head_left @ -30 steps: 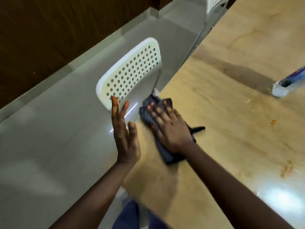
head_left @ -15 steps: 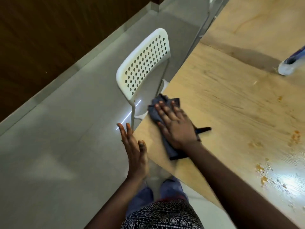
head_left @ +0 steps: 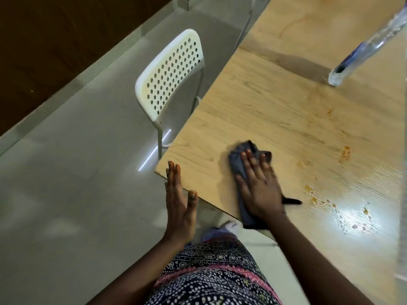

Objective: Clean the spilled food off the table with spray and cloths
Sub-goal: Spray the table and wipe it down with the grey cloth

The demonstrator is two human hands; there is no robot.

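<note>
Right hand [head_left: 258, 186] flat on dark cloth [head_left: 241, 166], orange spill [head_left: 326, 202] just right on tabletop [head_left: 264, 111]; left hand [head_left: 179, 201] released at the edge.

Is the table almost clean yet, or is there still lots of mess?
Partly. The wood near the table corner looks wiped. The right hand presses flat on the dark cloth, while the left hand waits open at the edge. Orange food bits and crumbs remain to its right. The spray bottle stands farther back.
</note>
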